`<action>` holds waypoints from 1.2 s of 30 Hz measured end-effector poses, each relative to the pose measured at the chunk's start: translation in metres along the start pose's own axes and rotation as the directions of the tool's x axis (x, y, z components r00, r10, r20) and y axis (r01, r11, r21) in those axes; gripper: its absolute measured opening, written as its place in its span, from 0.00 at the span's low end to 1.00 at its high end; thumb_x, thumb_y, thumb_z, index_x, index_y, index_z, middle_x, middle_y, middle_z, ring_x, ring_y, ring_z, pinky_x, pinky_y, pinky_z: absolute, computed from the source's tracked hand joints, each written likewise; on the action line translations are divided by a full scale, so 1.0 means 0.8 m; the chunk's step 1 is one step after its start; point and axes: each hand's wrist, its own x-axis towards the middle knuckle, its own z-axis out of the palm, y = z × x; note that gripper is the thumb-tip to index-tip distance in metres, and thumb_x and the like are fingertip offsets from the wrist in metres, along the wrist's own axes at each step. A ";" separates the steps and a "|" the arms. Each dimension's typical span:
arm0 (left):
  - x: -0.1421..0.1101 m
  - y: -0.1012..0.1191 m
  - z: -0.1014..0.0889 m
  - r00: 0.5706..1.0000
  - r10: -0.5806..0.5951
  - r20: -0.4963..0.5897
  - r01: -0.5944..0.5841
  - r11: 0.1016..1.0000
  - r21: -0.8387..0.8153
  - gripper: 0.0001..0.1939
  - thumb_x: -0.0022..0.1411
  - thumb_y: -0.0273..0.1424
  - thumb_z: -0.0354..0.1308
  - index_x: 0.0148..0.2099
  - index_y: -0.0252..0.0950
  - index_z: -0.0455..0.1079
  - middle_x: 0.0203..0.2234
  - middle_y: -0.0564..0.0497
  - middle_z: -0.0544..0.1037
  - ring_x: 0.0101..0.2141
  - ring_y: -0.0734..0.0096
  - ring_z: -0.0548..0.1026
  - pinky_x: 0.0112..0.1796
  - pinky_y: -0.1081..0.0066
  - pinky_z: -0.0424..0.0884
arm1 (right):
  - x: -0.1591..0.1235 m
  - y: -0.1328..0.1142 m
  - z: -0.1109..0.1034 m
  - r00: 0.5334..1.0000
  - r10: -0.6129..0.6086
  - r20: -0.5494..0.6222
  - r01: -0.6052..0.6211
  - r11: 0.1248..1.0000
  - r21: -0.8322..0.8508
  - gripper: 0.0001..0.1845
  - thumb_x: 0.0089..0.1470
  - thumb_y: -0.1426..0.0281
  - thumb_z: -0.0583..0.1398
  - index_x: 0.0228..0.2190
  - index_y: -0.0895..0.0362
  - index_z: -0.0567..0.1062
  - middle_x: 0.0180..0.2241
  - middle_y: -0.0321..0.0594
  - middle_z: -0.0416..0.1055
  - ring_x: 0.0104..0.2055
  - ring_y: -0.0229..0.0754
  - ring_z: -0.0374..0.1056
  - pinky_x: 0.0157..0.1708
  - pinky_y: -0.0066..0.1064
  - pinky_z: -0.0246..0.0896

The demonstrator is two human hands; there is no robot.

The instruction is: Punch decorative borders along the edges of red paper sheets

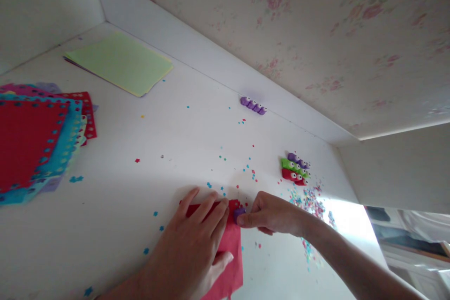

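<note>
A sheet of red paper [232, 248] lies on the white table below me. My left hand [200, 234] rests flat on it with fingers spread, covering much of its left part. At the sheet's upper right corner, my right hand [265, 215] grips a small purple craft punch [239, 215] between thumb and fingers. The punch sits over the paper's edge, and its far side is hidden by the hand. A few tiny punched-out holes or bits show near that corner.
Purple, green and red punches with googly eyes [295, 168] stand at the right, beside scattered confetti [312, 204]. Another purple row of googly-eyed punches [253, 105] is by the wall. Punched coloured sheets [31, 140] are stacked at left, pale green paper [121, 63] behind.
</note>
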 end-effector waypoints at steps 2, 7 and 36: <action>0.001 0.000 0.000 1.000 0.008 -0.002 -0.008 1.000 0.000 0.29 0.65 0.48 0.54 0.62 0.38 0.64 0.56 0.46 0.73 0.57 0.53 0.65 0.61 0.48 0.45 | 0.001 0.001 0.000 1.000 -0.012 0.015 0.012 1.000 0.009 0.31 0.53 0.49 0.61 0.11 0.57 0.64 0.09 0.27 0.54 0.14 0.28 0.47 0.18 0.27 0.42; -0.001 -0.001 0.003 0.999 0.005 -0.038 -0.006 1.000 -0.007 0.29 0.64 0.48 0.56 0.62 0.39 0.65 0.55 0.46 0.74 0.57 0.53 0.66 0.61 0.48 0.45 | 0.002 -0.001 -0.001 0.999 -0.027 0.040 0.025 0.998 0.049 0.29 0.54 0.52 0.61 0.12 0.57 0.64 0.11 0.27 0.55 0.15 0.28 0.48 0.18 0.26 0.42; 0.011 0.028 -0.002 0.971 0.228 -0.076 -0.214 0.965 0.153 0.21 0.71 0.33 0.49 0.63 0.36 0.63 0.61 0.48 0.68 0.56 0.62 0.70 0.57 0.60 0.61 | -0.001 -0.005 0.016 0.971 -0.119 -0.206 0.144 0.983 0.113 0.17 0.45 0.69 0.61 0.11 0.58 0.65 0.09 0.27 0.56 0.15 0.28 0.48 0.17 0.25 0.42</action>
